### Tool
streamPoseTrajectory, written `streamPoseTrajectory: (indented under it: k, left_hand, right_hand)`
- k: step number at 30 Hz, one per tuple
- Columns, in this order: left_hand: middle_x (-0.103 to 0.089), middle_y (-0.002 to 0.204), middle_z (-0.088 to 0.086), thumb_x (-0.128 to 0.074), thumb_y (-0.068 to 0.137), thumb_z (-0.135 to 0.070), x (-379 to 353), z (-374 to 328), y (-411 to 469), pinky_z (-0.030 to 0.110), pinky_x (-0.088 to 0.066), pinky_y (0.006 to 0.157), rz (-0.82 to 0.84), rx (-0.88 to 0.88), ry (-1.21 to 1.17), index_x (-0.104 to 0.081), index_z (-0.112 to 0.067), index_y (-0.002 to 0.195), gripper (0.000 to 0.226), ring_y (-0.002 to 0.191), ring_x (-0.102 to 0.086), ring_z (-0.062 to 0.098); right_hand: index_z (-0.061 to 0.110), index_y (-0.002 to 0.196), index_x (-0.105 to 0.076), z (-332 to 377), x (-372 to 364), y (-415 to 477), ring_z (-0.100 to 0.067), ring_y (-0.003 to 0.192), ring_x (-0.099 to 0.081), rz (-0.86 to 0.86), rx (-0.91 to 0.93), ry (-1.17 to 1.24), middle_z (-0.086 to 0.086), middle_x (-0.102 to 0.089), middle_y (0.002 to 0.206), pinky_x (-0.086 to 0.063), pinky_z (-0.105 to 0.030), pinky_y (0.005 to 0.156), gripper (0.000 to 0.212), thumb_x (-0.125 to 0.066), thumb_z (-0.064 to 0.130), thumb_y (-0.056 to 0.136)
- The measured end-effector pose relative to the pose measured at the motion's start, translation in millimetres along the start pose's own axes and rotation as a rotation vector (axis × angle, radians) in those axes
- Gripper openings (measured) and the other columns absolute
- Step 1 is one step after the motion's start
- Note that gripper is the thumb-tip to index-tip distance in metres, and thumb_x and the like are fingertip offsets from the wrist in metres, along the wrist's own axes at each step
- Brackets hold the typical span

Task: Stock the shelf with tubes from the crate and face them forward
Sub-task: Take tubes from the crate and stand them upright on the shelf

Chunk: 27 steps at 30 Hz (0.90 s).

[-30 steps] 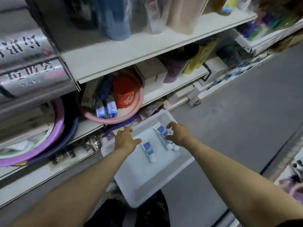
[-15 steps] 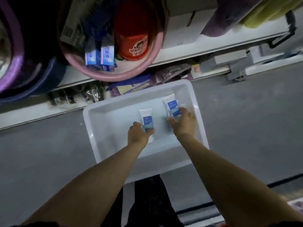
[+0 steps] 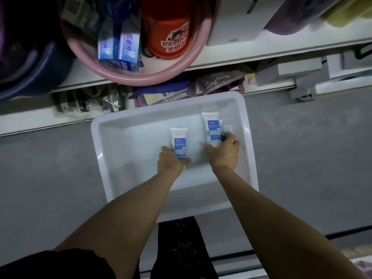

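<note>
Left hand (image 3: 171, 162) has lifted one tube (image 3: 180, 141), right hand (image 3: 223, 152) two tubes (image 3: 212, 127).

The crate (image 3: 96, 137) sits on the floor (image 3: 302, 158) at 12 o'clock, just before the shelf (image 3: 231, 59). Inside it, the first tube (image 3: 179, 141) lies near the middle, its near end in the left hand (image 3: 170, 162). The second tube (image 3: 212, 125) lies at its 2 o'clock, held by the right hand (image 3: 223, 154), with a third tube (image 3: 227, 128) touching it at 3 o'clock. On the shelf, at the crate's 11 o'clock, a basin (image 3: 141, 79) holds boxes (image 3: 120, 47), with a bucket (image 3: 169, 35) at their 3 o'clock.
</note>
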<state>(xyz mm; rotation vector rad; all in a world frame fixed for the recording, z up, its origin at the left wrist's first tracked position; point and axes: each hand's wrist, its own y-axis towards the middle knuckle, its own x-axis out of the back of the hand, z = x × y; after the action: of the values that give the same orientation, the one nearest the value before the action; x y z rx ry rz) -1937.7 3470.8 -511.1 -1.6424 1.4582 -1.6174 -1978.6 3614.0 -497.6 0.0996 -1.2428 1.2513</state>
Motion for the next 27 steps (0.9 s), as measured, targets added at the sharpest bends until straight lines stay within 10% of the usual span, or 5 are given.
streamPoseTrajectory:
  k: [7,12,27]
  left_hand:
    - [-0.071,0.1,0.011,-0.085,0.071,-0.032,41,18,-25,0.04,-0.06,0.078,0.218,0.136,-0.42,-0.068,-0.006,0.108,0.048,0.089,-0.068,0.025]
    - [-0.071,0.108,0.01,-0.081,0.079,-0.024,89,32,-73,0.038,-0.06,0.072,0.357,0.129,-0.764,-0.064,-0.009,0.114,0.042,0.097,-0.069,0.026]
    - [-0.067,0.103,0.022,-0.065,0.092,-0.02,332,123,-194,0.033,-0.059,0.061,0.325,-0.427,-1.252,-0.061,-0.002,0.107,0.024,0.08,-0.068,0.028]
  right_hand:
    - [0.006,0.124,-0.06,14,23,-41,-0.022,0.071,-0.06,0.36,-0.239,0.484,-0.012,-0.067,0.107,-0.059,-0.032,0.065,0.051,-0.077,0.03,0.083]
    - [0.014,0.099,-0.07,43,51,-93,-0.016,0.089,-0.067,0.574,-0.209,0.676,0.002,-0.074,0.095,-0.059,-0.026,0.071,0.014,-0.07,0.025,0.09]
    - [-0.002,0.107,-0.065,199,44,-313,-0.023,0.094,-0.07,0.796,0.161,0.943,-0.015,-0.071,0.099,-0.057,-0.028,0.078,0.024,-0.063,0.019,0.095]
